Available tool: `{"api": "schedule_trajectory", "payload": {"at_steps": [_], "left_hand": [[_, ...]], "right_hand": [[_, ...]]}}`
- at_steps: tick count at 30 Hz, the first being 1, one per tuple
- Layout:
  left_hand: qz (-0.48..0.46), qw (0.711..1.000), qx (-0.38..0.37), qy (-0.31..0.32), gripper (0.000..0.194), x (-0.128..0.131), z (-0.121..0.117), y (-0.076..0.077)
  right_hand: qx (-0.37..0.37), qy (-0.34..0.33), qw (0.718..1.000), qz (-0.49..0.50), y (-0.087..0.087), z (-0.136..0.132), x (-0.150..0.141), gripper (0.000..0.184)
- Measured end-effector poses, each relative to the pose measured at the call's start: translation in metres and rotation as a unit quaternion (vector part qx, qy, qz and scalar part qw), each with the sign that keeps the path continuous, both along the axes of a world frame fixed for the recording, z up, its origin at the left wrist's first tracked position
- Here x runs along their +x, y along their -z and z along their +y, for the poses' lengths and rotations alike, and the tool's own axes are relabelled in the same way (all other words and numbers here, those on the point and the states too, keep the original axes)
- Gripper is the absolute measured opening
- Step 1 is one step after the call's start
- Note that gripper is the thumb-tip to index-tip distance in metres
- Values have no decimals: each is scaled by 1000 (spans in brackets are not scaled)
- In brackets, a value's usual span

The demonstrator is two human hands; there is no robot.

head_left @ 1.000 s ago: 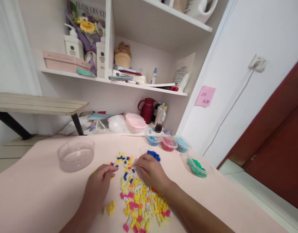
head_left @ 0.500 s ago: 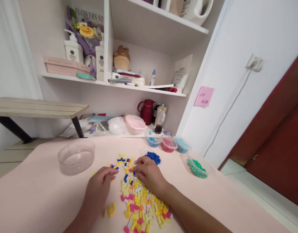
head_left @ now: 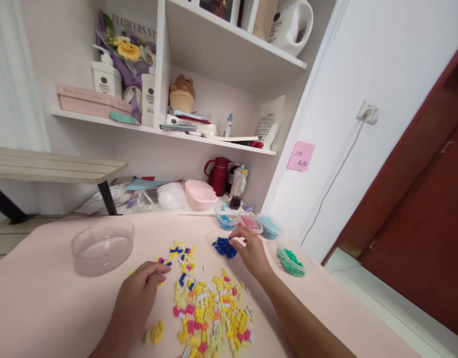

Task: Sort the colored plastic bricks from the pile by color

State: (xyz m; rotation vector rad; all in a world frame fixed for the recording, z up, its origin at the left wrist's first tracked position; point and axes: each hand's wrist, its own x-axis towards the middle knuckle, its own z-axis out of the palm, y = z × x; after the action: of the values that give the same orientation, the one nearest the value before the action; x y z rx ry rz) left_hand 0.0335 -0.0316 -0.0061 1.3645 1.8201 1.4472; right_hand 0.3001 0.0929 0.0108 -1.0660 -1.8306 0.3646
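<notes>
My left hand (head_left: 142, 281) hovers low over the table, left of the mixed pile of small plastic bricks (head_left: 199, 313), mostly yellow with pink, white, orange and a few blue ones. Its fingers stretch loosely to the right and nothing shows in them. My right hand (head_left: 250, 250) is at the right edge of a heap of dark blue bricks (head_left: 223, 247) in a shallow clear lid or dish. Thumb and forefinger come together there in a pinch. Whatever is between the tips is too small to make out.
A round clear bowl (head_left: 102, 248) stands at the left. Clear tubs hold green bricks (head_left: 291, 261), light blue bricks (head_left: 269, 226), pink bricks (head_left: 250, 222) and blue bricks (head_left: 227, 219). Behind the table are a pink container (head_left: 200, 194), a red jug (head_left: 218, 175) and bottles (head_left: 238, 189).
My right hand has moved off the mixed bricks, rightward and away from me, to the dark blue heap. The left hand stays beside the pile. The whole view has shifted slightly.
</notes>
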Motion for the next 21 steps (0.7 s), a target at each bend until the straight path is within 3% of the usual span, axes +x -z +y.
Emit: {"api": "schedule_trajectory", "payload": {"at_steps": [4,14,21], "left_hand": [[-10,1000,-4,-5,26,0,1,0],[-11,1000,0,-3,25,0,0,-3],[0,1000,3,10,28,0,-1,1]], "right_hand": [[11,34,999,0,6,7,13,12],[36,47,998,-19,16,7,6,20],[41,-10,999,-20,5,-9,-4,23]]}}
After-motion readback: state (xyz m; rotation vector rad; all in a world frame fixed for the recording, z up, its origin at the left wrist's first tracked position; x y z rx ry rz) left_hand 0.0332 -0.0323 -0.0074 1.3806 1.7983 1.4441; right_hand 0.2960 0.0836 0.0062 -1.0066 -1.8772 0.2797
